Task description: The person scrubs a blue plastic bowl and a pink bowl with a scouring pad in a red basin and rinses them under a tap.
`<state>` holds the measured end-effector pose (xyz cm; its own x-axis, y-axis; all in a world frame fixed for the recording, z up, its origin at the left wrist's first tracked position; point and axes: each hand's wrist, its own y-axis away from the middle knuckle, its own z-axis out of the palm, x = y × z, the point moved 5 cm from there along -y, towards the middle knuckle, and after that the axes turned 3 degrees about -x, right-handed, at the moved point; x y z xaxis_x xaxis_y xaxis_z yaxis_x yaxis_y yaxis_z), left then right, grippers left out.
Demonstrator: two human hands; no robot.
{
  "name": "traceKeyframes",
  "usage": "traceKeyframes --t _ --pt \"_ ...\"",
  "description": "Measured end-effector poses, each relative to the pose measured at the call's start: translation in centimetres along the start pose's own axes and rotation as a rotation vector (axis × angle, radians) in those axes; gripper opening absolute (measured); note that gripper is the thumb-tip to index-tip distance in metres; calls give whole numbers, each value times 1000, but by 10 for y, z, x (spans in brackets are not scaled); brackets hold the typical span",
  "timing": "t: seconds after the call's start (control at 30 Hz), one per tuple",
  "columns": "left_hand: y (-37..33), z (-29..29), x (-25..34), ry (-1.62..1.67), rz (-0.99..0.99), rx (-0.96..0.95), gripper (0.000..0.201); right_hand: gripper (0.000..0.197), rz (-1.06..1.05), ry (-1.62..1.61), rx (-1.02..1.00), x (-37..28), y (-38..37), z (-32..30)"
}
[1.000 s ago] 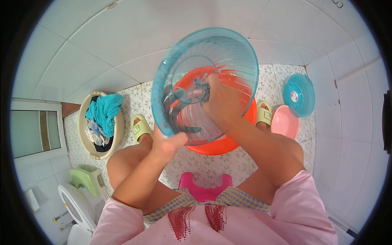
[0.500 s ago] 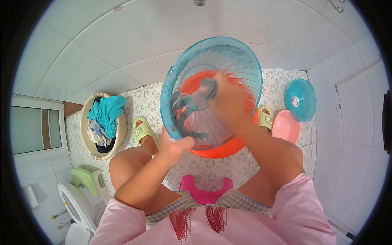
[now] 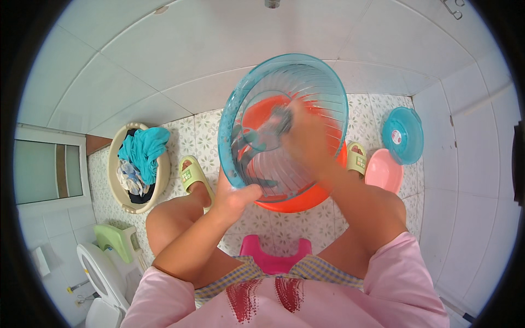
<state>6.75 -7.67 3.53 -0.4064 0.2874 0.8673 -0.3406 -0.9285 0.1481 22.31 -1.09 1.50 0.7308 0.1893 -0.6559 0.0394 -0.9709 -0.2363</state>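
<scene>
A clear blue plastic basin [image 3: 337, 104] is tilted, its wide mouth facing me, above a red-orange basin [image 3: 292, 206]. My left hand [image 3: 236, 199] grips the blue basin at its near left rim, thumb over the edge. Inside it, my right hand [image 3: 306, 128], smeared by motion, presses a grey cloth-like wad [image 3: 281, 118] against the inner wall near the base; the wad's exact kind is blurred. Dark grey-teal patches and wet drops mark the basin's left side. Most of the red-orange basin is hidden or seen through the clear plastic.
On the left, a cream tub [image 3: 113, 174] holds clothes [image 3: 143, 147]. A smaller blue basin [image 3: 402, 136] and a pink basin [image 3: 384, 169] are at the right by the wall. A pink stool [image 3: 275, 265] is under me; a toilet [image 3: 101, 276] stands lower left.
The blue basin has shifted very slightly down, still in my left hand. My right hand, with the grey wad, remains in nearly the same spot, blurred in both frames.
</scene>
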Motion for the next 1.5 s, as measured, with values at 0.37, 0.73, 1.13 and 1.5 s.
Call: traceKeyframes --t 0.37,0.73,1.13,1.5 --pt "-5 -1 9 -66 43 -21 93 31 27 3 -3 -7 -6 -1" --pt "-3 -8 -2 -57 -11 11 91 29 1 -206 112 -6 -13 -13" --pt "-8 4 3 -35 22 19 93 23 11 -1 42 -11 -3 -10" --pt "-4 -7 -9 -118 -8 -57 95 21 -19 36 62 -7 -14 -22"
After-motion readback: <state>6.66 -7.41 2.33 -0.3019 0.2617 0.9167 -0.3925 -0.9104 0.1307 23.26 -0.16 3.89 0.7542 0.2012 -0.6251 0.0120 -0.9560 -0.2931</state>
